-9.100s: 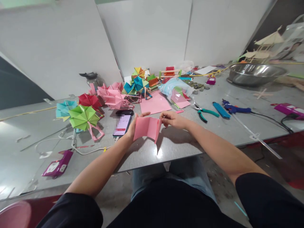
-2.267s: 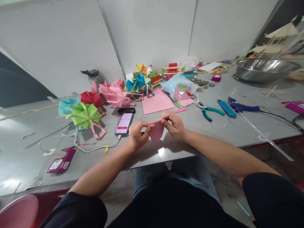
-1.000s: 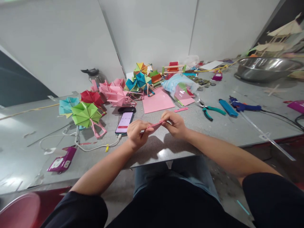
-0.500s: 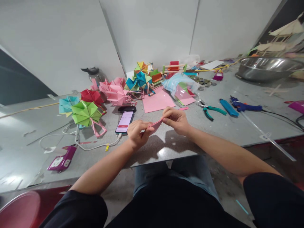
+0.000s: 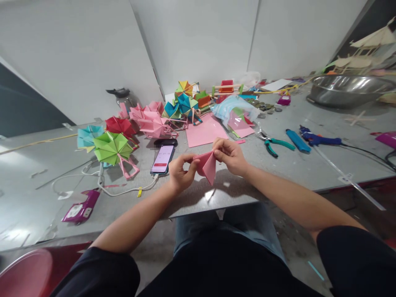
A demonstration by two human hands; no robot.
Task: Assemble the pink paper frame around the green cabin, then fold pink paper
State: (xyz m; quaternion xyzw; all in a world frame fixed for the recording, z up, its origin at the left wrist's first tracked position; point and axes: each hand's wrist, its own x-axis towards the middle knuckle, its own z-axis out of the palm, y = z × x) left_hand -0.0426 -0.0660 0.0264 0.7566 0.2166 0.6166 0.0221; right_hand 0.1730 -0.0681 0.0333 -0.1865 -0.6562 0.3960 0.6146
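A folded piece of pink paper is held up over the table's front part, with one pointed flap hanging down. My left hand pinches its left end between thumb and fingers. At the upper right corner, my right hand grips the same paper, fingers curled. Behind my hands lies a flat pink sheet, with a small pink strip to its right. Left of my left hand, a phone with a lit screen lies plugged into a white cable.
Folded paper umbrellas, one green and one pink, stand back left. Rightward lie teal-handled pliers, a blue glue gun and a metal bowl. A plastic bag sits at the back. A purple power strip lies left.
The pink paper has turned from nearly edge-on to showing its faces, and a pointed flap now hangs down. My left hand has shifted slightly, its thumb now against the paper.
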